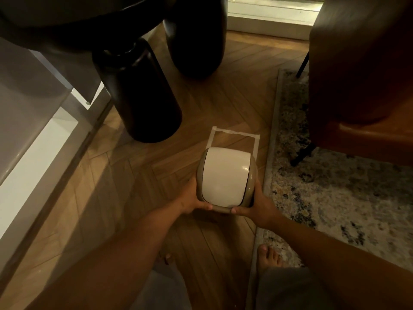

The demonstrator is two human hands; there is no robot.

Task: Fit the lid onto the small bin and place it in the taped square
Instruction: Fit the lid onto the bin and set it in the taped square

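The small bin [251, 175] is beige, with a white swing lid [224, 176] sitting on its top. I hold it between both hands above the wooden floor. My left hand [192, 198] grips its left side, with the thumb on the near rim. My right hand [257, 203] grips the right side the same way. The taped square [234, 132] is marked in white tape on the floor just beyond the bin. The bin hides the near part of the square. The bin's body under the lid is mostly hidden.
A thick black table leg [143, 95] stands left of the square, a second one [196, 36] farther back. A patterned rug [335, 186] lies to the right with a brown chair [362, 74] on it. A pale cabinet base [33, 130] runs along the left. My bare feet [267, 256] are below.
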